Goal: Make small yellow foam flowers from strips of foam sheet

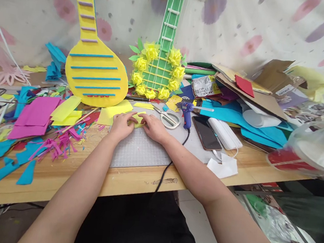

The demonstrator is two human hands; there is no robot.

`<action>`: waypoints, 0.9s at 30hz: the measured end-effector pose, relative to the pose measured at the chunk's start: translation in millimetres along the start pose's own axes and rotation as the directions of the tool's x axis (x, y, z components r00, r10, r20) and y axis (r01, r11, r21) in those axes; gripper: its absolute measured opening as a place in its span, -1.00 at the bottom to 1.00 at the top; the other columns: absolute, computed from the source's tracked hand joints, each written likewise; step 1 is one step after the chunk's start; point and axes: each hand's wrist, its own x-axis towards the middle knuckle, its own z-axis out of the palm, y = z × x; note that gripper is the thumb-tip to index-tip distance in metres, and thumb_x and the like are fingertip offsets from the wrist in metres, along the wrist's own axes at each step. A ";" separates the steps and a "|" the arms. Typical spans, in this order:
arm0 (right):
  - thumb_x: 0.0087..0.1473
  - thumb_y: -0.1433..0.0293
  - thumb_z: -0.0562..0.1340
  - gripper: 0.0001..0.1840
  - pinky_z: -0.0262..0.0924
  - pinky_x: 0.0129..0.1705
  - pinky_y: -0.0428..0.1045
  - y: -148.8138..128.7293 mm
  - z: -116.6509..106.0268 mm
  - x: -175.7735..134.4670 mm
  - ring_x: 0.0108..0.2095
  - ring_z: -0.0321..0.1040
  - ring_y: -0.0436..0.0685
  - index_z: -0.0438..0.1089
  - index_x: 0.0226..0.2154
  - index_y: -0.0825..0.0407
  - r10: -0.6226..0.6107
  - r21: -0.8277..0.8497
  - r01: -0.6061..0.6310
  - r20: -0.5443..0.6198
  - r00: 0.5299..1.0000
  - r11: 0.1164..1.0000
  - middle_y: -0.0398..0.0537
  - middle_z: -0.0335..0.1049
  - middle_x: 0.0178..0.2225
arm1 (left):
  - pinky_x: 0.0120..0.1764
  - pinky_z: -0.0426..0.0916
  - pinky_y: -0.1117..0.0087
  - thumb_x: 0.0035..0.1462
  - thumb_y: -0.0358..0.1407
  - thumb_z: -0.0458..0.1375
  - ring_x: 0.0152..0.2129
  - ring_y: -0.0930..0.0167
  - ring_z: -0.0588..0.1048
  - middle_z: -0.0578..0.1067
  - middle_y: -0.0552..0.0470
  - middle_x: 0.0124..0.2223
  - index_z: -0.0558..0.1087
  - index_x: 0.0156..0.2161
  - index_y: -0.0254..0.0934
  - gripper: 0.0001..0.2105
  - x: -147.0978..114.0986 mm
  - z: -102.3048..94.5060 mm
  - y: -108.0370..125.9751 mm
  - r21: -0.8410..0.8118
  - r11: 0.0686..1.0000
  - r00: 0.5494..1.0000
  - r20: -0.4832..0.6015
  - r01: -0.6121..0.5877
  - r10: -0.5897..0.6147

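Both hands meet over a grey gridded cutting mat (135, 151). A small piece of yellow paper (138, 118) lies between them. My left hand (123, 125) has its bent fingers closed on the paper's left side. On the right side, the curled fingertips of my right hand (153, 128) pinch the same piece. Just beside my right hand lie scissors (170, 120) with pale handles. A larger yellow sheet (113, 112) rests behind my left hand. The paper's underside and some fingertips are hidden.
A purple glue gun (186, 112) trails a black cord over the table edge. Right of it are a phone (206, 133) and a white power bank (225, 133). Yellow (97, 71) and green (159, 74) paper instruments lean at the back. Magenta paper (35, 117) and scraps lie left.
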 end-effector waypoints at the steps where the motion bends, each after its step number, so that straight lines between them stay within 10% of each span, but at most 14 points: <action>1: -0.01 0.63 0.05 -0.51 0.14 -0.15 -0.01 0.0 0.1 -0.5 -0.16 0.25 0.10 0.19 0.02 0.09 -0.018 -0.001 0.018 0.004 1.000 1.000 -0.04 0.42 -0.23 | 0.06 0.09 0.19 -0.01 -0.40 0.03 -0.12 0.30 0.42 0.59 0.10 -0.22 0.34 0.06 -0.20 -0.54 0.2 -0.1 -0.2 0.002 1.000 1.000 -0.003 0.013 -0.013; 15: 0.01 0.40 0.23 -0.52 0.14 -0.07 0.02 -3.6 0.6 1.6 -0.12 0.22 0.13 0.19 0.02 0.06 -0.053 0.103 0.050 0.028 0.998 0.993 -0.03 0.41 -0.22 | 0.07 0.10 0.17 -0.04 -0.38 0.11 -0.08 0.30 0.41 0.56 0.06 -0.15 0.31 0.08 -0.16 -0.50 0.9 1.1 -0.9 -0.046 0.998 0.999 0.023 0.045 -0.044; 27: 0.03 0.65 -0.03 -0.50 0.12 -0.15 -0.04 0.4 7.8 2.7 -0.16 0.22 0.08 0.18 0.03 0.06 -0.005 0.019 0.005 -0.024 1.000 1.000 -0.05 0.39 -0.24 | 0.04 0.11 0.19 -0.04 -0.42 0.07 -0.20 0.35 0.46 0.56 0.06 -0.20 0.24 0.11 -0.20 -0.47 2.5 0.8 -8.4 -0.032 0.998 0.998 0.031 0.056 -0.055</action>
